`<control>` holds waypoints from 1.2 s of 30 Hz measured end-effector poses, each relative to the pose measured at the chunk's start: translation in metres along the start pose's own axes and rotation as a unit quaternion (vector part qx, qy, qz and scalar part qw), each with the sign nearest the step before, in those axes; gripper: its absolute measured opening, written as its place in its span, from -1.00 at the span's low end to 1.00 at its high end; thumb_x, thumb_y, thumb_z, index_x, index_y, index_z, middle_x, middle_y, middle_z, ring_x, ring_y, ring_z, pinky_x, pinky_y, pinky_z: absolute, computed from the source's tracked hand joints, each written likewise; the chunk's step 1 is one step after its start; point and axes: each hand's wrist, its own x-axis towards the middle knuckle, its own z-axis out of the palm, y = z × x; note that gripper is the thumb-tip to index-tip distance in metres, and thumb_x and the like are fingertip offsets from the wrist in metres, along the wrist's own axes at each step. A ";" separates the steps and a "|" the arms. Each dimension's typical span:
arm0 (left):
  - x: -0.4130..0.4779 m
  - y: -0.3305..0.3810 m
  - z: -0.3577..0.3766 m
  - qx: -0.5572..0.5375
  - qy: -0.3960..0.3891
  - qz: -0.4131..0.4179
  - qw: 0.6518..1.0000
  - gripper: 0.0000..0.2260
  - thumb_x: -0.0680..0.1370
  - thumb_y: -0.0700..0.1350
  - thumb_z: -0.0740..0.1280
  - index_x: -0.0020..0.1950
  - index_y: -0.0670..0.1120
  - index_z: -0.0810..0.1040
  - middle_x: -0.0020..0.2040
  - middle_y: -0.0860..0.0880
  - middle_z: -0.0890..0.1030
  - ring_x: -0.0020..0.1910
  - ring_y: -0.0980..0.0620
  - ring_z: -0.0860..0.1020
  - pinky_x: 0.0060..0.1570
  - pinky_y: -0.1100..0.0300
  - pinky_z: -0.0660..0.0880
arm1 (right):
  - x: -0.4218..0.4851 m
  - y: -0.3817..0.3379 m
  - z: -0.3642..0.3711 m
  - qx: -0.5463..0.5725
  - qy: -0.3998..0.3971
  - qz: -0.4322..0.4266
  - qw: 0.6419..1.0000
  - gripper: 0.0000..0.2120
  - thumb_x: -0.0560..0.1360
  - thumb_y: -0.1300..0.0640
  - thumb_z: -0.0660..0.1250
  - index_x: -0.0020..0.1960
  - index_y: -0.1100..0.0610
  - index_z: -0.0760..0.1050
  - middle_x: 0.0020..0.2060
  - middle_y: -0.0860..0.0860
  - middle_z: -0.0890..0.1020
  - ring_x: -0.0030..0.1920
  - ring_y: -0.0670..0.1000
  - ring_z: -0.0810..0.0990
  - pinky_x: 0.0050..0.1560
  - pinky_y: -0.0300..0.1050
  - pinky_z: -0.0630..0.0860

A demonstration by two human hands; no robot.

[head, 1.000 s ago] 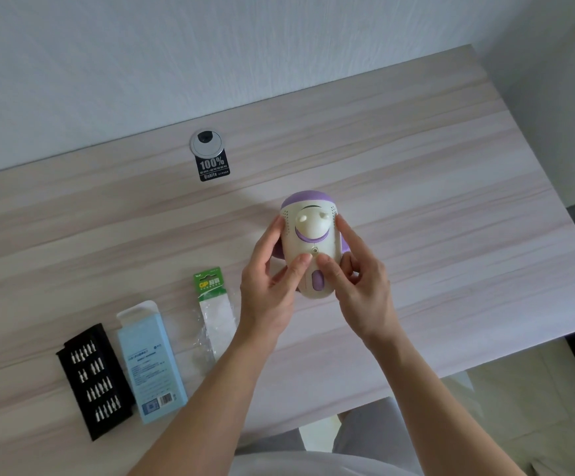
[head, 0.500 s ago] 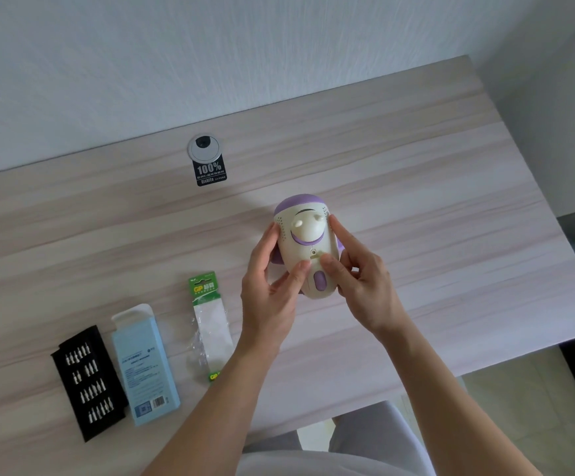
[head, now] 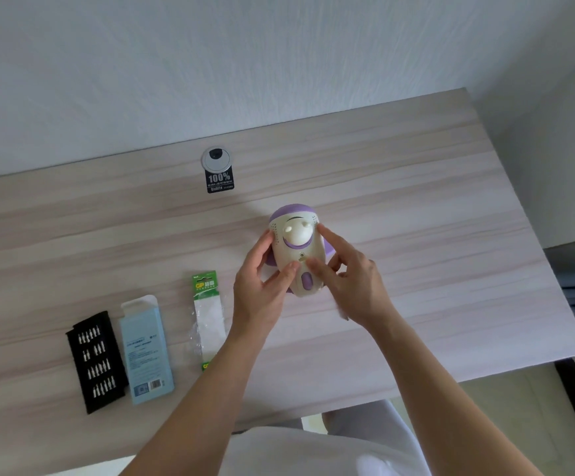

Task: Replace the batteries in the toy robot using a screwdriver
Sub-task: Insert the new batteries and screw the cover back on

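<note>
Toy robot (head: 296,255) flanks hidden behind left hand (head: 262,297) and right hand (head: 354,286), battery pack (head: 208,304) near end partly under left forearm (head: 210,389), blue box (head: 145,348) print too small to read

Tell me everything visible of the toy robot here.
The toy robot is an egg-shaped cream plastic body with a purple cap at its far end, purple side pieces, a purple oval near its close end, a knob and dotted grilles. It points away from the person over the table, gripped by the left hand and right hand, thumbs on top.
</note>
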 end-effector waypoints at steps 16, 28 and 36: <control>-0.055 -0.022 -0.048 0.214 0.123 0.013 0.969 -0.82 0.56 -0.17 0.44 0.15 -0.04 0.60 0.07 0.00 0.63 -0.01 0.23 0.56 -0.11 0.40 0.50 | -0.009 0.050 -0.061 -0.124 0.010 -0.007 0.992 -0.73 0.55 0.06 0.38 0.24 0.04 0.55 -0.17 -0.03 0.60 -0.19 -0.07 0.58 -0.12 -0.15 0.52; -0.042 -0.095 -0.033 0.368 0.085 0.084 0.922 -0.88 0.46 -0.19 0.52 -0.06 -0.10 0.63 -0.13 -0.01 0.64 -0.16 -0.08 0.56 -0.12 -0.04 0.54 | -0.029 0.082 0.003 -0.197 -0.018 0.081 0.977 -0.77 0.51 -0.05 0.41 0.07 0.03 0.48 -0.09 -0.04 0.59 -0.10 0.08 0.58 -0.07 0.04 0.56; -0.025 -0.118 -0.025 0.359 0.088 0.112 0.922 -0.88 0.43 -0.14 0.54 -0.13 -0.07 0.62 -0.20 0.00 0.64 -0.19 -0.09 0.60 -0.15 -0.09 0.55 | -0.031 0.083 0.020 -0.224 0.020 0.108 0.968 -0.71 0.50 -0.08 0.42 0.07 0.07 0.45 -0.07 -0.01 0.56 -0.07 0.10 0.53 -0.10 -0.01 0.47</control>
